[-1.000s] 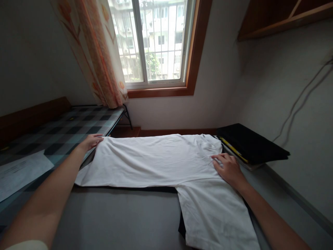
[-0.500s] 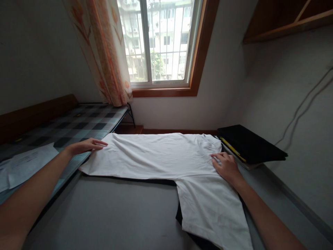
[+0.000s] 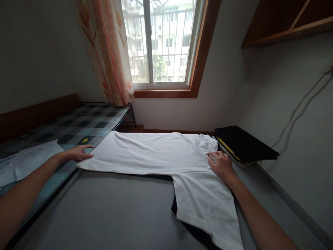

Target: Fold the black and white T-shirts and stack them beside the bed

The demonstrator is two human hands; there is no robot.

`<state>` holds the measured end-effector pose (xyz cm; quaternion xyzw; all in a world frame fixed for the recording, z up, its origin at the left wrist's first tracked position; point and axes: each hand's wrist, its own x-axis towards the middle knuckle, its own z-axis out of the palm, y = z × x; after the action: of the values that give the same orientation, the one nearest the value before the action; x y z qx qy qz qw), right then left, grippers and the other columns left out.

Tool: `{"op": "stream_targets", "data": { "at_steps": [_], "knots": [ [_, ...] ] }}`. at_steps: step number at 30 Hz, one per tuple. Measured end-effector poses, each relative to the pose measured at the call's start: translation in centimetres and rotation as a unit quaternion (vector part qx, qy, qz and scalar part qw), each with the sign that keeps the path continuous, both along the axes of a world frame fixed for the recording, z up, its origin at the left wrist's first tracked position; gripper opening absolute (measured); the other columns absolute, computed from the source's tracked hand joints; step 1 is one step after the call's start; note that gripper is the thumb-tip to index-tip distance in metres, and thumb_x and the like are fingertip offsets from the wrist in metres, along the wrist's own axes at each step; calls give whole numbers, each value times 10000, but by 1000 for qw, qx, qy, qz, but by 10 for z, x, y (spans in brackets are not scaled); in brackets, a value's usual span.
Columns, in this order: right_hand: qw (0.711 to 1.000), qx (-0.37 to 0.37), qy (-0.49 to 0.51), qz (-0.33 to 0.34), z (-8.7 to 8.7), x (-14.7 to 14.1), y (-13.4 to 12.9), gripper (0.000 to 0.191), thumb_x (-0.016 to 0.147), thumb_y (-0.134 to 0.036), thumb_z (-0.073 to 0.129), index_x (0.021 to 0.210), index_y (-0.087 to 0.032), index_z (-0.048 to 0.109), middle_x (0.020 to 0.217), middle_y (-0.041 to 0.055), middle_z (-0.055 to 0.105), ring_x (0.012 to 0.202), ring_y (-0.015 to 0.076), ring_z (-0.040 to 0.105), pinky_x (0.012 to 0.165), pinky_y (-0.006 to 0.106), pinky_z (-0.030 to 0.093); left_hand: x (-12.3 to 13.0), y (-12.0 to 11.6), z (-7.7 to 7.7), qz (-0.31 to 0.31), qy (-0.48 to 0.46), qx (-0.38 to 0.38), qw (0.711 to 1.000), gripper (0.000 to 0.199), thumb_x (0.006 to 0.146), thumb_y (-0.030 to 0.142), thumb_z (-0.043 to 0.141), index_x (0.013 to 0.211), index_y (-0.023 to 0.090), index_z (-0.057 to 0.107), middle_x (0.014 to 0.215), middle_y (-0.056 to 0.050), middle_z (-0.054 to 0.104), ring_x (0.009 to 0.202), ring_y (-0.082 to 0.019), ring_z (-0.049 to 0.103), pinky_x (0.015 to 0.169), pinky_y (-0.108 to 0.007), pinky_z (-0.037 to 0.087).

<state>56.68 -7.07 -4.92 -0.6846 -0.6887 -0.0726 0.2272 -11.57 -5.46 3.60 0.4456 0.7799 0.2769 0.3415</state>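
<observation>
A white shirt, folded lengthwise, lies across the grey table, one sleeve pointing toward me at the right. Black fabric shows along its lower edge and under the sleeve. My left hand is at the shirt's left end, thumb and fingers apart, fingertips at the hem. On the shirt's right part, near the collar, rests my right hand, fingers bent and touching the cloth; whether they pinch any of it cannot be made out.
A black folder lies on other items at the table's right rear. To the left stands a bed with a checked mattress and white papers on it. A curtain hangs beside the window; a wooden shelf is at upper right.
My left hand has moved left and toward me along the shirt's end, its thumb and fingers now wider apart. My right hand stays by the collar. The view has shifted slightly.
</observation>
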Motion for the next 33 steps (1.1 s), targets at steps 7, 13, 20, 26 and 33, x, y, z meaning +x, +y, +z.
{"op": "stream_targets", "data": {
  "at_steps": [7, 13, 20, 26, 33],
  "knots": [
    [999, 3, -5, -54, 7, -5, -3, 306, 863, -294, 468, 1051, -210, 695, 1072, 112, 603, 961, 274, 541, 826, 412, 405, 83, 15, 20, -247, 223, 178, 926, 472, 558, 210, 784, 1020, 229, 690, 714, 27, 584, 676, -178, 559, 638, -255, 407],
    [994, 56, 72, -58, 1, 12, 2, 327, 793, -186, 487, 1052, -174, 687, 1020, 109, 545, 891, 237, 578, 821, 370, 452, 215, 2, -2, -498, 113, 217, 832, 390, 769, 381, 681, 1132, 240, 670, 974, -62, 657, 810, -184, 612, 762, -294, 487],
    [988, 56, 131, -64, 4, 21, 3, 311, 758, -129, 476, 946, -155, 722, 979, 107, 542, 844, 215, 607, 850, 342, 487, 312, -25, -19, -629, 103, 228, 736, 467, 784, 346, 703, 1233, 246, 622, 1096, -65, 619, 986, -193, 579, 893, -292, 449],
    [990, 39, 116, -74, 11, 19, -2, 294, 776, -179, 504, 960, -187, 734, 1022, 108, 595, 863, 228, 630, 797, 352, 491, 336, -23, -18, -669, 66, 202, 712, 567, 715, 254, 759, 1263, 275, 613, 1157, -58, 608, 1083, -227, 542, 958, -329, 428],
    [987, 75, 139, 26, 12, 23, 2, 314, 778, -211, 480, 964, -187, 733, 1153, 103, 675, 1075, 254, 624, 956, 384, 472, 345, -27, -26, -671, 70, 242, 698, 421, 761, 245, 717, 1179, 278, 678, 1144, -52, 625, 1041, -213, 563, 951, -321, 422]
  ]
}}
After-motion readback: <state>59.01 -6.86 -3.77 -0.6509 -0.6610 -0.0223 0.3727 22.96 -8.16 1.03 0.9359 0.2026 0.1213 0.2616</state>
